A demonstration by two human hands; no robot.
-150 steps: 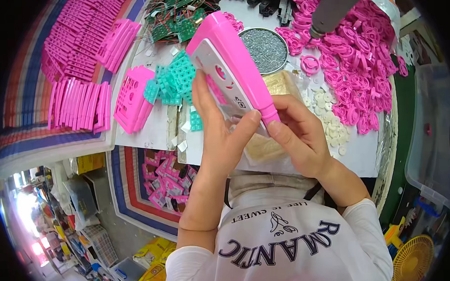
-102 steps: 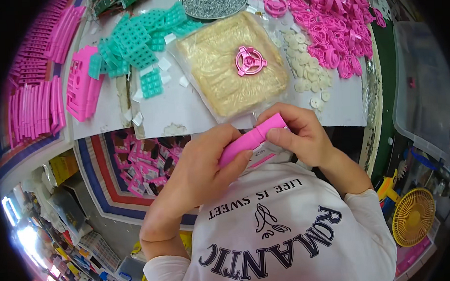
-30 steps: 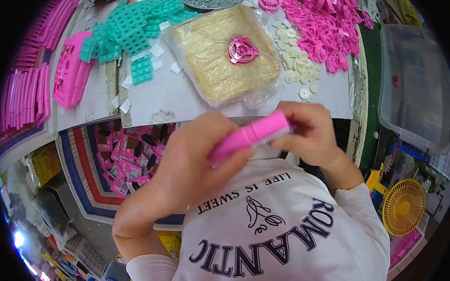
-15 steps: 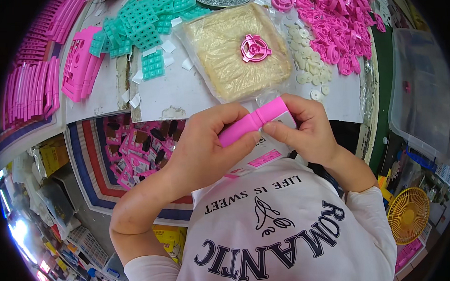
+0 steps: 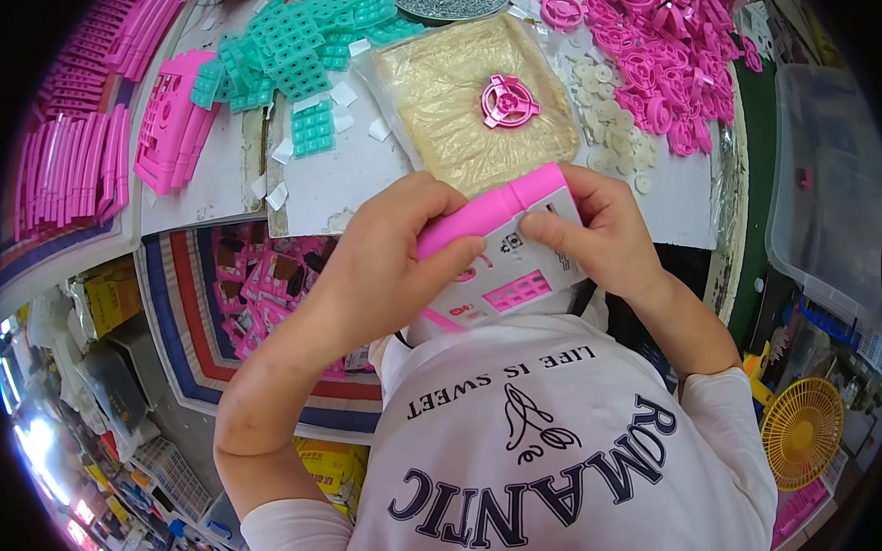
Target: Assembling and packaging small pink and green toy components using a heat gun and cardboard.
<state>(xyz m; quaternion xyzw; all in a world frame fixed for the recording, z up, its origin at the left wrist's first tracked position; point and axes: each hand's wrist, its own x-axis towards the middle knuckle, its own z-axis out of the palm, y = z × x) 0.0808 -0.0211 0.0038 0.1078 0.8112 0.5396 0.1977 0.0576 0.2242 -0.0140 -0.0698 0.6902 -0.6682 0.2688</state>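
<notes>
Holding a long pink-and-white plastic toy handset casing [image 5: 503, 249] close against our chest, we grip it with both hands just below the near edge of the white bench [image 5: 360, 171]. Our left hand [image 5: 387, 263] wraps over its pink rounded back, fingers clenched around it, while our right hand [image 5: 600, 231] pinches the far end, thumb pressed on the white face with its small printed panel and pink grid window.

We judge the main risk to be a slip: the shell looks smooth and glossy, and the grip sits off the bench, so a loosened finger could drop it to the cluttered floor below. Squeezing unevenly could also twist the two shell halves out of line, if they are not yet seated; we cannot tell whether they are.

On the bench ahead lies a yellowish, fibrous-looking pad in a clear plastic bag [image 5: 464, 100], with a pink three-spoked plastic wheel [image 5: 510, 100] resting on it. Teal moulded button grids [image 5: 302, 52] are heaped to the left, beside flat pink perforated panels [image 5: 168, 120] and stacked pink curved strips [image 5: 54, 172]. A loose pile of pink plastic rings [image 5: 661, 49] and small cream discs [image 5: 605, 100] spreads to the right.
</notes>
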